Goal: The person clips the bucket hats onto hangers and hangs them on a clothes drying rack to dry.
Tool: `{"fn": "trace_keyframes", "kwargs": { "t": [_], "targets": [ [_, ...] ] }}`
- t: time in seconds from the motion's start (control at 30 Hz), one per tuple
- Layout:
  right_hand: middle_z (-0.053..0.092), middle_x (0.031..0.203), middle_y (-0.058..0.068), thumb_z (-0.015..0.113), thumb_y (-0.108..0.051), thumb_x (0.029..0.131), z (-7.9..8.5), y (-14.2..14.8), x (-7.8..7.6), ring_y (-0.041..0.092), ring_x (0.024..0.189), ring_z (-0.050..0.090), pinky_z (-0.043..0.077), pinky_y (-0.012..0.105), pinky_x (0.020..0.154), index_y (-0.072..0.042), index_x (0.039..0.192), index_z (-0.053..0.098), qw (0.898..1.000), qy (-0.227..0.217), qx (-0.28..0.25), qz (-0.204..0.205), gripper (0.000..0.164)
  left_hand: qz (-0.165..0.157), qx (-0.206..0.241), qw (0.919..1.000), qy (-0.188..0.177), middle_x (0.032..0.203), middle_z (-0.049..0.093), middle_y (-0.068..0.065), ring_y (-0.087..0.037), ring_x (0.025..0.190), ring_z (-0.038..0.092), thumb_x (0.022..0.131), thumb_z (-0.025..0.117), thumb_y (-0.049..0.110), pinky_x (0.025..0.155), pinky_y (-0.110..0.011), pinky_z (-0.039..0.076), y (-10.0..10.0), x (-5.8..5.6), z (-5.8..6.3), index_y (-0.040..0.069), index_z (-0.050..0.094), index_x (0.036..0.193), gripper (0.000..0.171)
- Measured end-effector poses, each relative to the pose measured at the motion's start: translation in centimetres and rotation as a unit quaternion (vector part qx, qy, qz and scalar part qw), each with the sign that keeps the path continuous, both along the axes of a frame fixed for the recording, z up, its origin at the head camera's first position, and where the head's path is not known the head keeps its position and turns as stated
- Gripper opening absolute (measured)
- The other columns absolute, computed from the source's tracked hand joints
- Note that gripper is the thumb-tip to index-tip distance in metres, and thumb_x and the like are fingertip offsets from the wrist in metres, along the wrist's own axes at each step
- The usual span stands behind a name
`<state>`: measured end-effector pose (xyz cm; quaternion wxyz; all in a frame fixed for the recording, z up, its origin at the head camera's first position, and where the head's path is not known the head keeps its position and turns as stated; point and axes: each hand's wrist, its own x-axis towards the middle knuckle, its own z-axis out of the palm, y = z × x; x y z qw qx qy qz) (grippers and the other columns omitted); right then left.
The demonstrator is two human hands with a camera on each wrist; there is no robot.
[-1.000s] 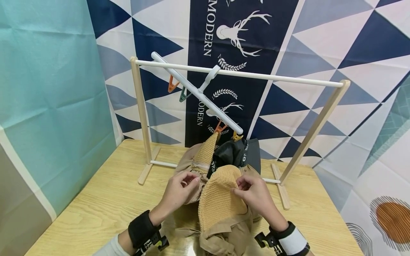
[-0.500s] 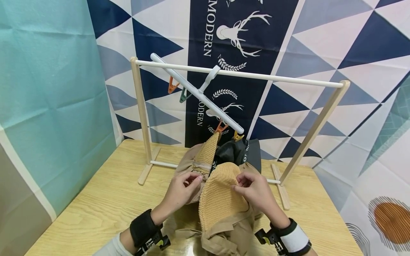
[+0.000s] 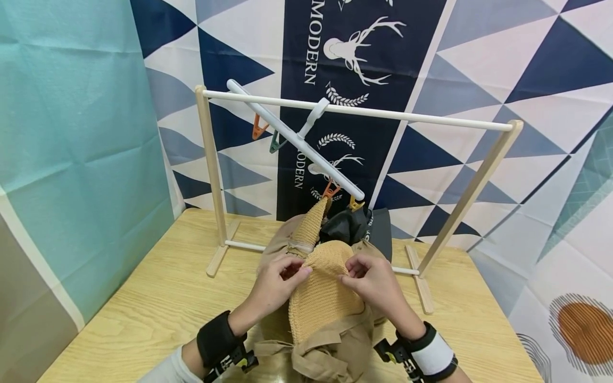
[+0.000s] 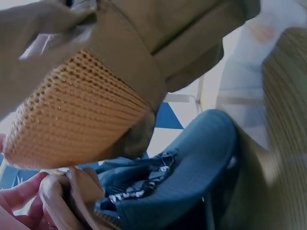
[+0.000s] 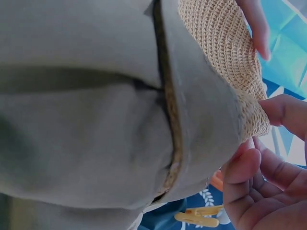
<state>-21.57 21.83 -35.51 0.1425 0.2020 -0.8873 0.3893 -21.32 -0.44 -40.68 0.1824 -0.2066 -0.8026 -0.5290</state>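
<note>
A tan cloth sun hat with a woven straw part (image 3: 325,300) is held up in front of the rack, the straw facing me. My right hand (image 3: 373,279) pinches its right edge between thumb and fingers; the straw folds there in the right wrist view. On the opposite edge, my left hand (image 3: 278,284) pinches the straw with thumb and forefinger. Just behind, a second straw-and-cloth hat (image 3: 308,226) hangs from an orange clip (image 3: 330,189). Beside that one, a dark cap (image 3: 347,226) with white lettering hangs under a yellow clip (image 3: 355,203).
A white clip hanger (image 3: 299,141) hooks onto the white rail (image 3: 407,114) of a wooden-legged rack and slants down toward me. Another orange clip (image 3: 258,126) and a green clip (image 3: 276,142) hang at its raised end. The wooden table (image 3: 158,290) lies below.
My left hand has moved slightly right and come onto the straw's left edge, pinching it. The held hat has shifted a little left and up. My right hand keeps its pinch.
</note>
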Motion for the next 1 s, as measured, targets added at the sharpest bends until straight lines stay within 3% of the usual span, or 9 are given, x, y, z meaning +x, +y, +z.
{"fn": "trace_keyframes", "kwargs": {
  "t": [0.13, 0.3, 0.5, 0.8, 1.0],
  "targets": [
    [0.062, 0.066, 0.0, 0.079, -0.001, 0.072, -0.2, -0.4, 0.1, 0.001, 0.061, 0.053, 0.047, 0.02, 0.057, -0.007, 0.076, 0.067, 1.0, -0.002, 0.007, -0.007, 0.013, 0.004, -0.017, 0.9996, -0.022, 0.083, 0.062, 0.001, -0.003, 0.07, 0.049, 0.09, 0.07, 0.023, 0.066, -0.02, 0.042, 0.4, 0.2, 0.5, 0.01, 0.071, 0.108, 0.023],
    [0.062, 0.065, 0.0, 0.079, -0.001, 0.071, -0.2, -0.5, 0.2, 0.002, 0.06, 0.053, 0.047, 0.02, 0.057, -0.007, 0.075, 0.067, 1.0, 0.0, 0.01, -0.019, 0.014, 0.012, -0.039, 0.9992, -0.004, 0.092, 0.067, -0.002, -0.006, 0.074, 0.053, 0.092, 0.068, 0.025, 0.068, -0.021, 0.044, 0.8, 0.2, 1.0, 0.01, 0.072, 0.109, 0.023],
    [0.063, 0.065, 0.0, 0.08, -0.002, 0.072, -0.3, -0.3, 0.3, 0.001, 0.06, 0.054, 0.048, 0.02, 0.058, -0.005, 0.076, 0.067, 1.0, -0.001, 0.008, -0.02, 0.014, -0.029, -0.024, 0.9993, 0.003, 0.105, 0.07, -0.008, -0.015, 0.088, 0.064, 0.096, 0.062, 0.021, 0.078, -0.024, 0.05, 1.1, 0.2, 1.3, 0.007, 0.07, 0.115, 0.025],
    [0.063, 0.065, -0.002, 0.083, -0.025, 0.077, 0.1, 0.7, 0.0, 0.002, 0.057, 0.052, 0.047, 0.021, 0.056, -0.011, 0.071, 0.068, 0.999, -0.042, 0.01, 0.01, 0.021, -0.062, -0.043, 0.9967, 0.029, 0.107, 0.071, -0.01, -0.022, 0.1, 0.064, 0.093, 0.065, 0.017, 0.088, -0.03, 0.051, 1.1, 0.0, 1.6, 0.004, 0.071, 0.113, 0.024],
    [0.058, 0.061, -0.002, 0.079, -0.032, 0.081, 0.9, 1.3, -0.3, 0.005, 0.053, 0.047, 0.041, 0.023, 0.051, -0.011, 0.071, 0.069, 0.998, -0.063, 0.0, 0.001, 0.026, -0.109, -0.036, 0.9931, 0.024, 0.106, 0.072, -0.011, -0.02, 0.097, 0.065, 0.095, 0.063, 0.016, 0.085, -0.026, 0.052, 0.5, -0.2, 2.2, 0.003, 0.071, 0.113, 0.024]
  ]
}}
